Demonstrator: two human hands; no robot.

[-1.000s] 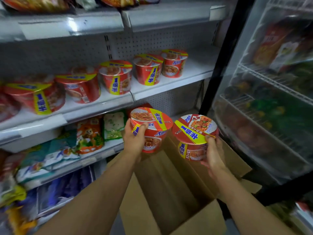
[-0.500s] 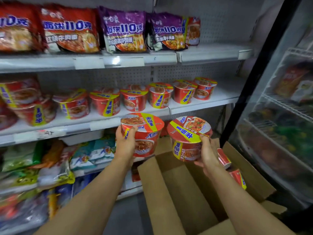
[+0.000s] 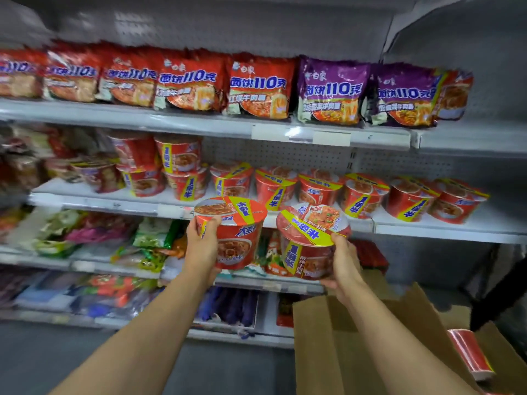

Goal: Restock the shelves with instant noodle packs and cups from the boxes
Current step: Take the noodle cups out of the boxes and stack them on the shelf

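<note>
My left hand [image 3: 201, 246] grips a red instant noodle cup [image 3: 235, 232] by its side, held upright in front of the cup shelf [image 3: 445, 228]. My right hand [image 3: 343, 263] holds a second red cup [image 3: 309, 240], tilted so its lid faces me. Both cups hang just below the shelf's front edge, side by side. A row of matching red cups [image 3: 365, 195] stands on that shelf, stacked two high at the left. The open cardboard box [image 3: 336, 337] sits at the lower right, with a red pack [image 3: 467, 354] at its far side.
Red and purple noodle packs [image 3: 256, 86] fill the shelf above. Mixed snack bags [image 3: 94, 238] crowd the lower shelves at left. A dark fridge frame [image 3: 496, 300] stands at the far right. Grey floor shows at the bottom left.
Both hands lifted the cups up out of the box to shelf height. My view swung up and left, so the fridge left the frame and the pack shelf came in.
</note>
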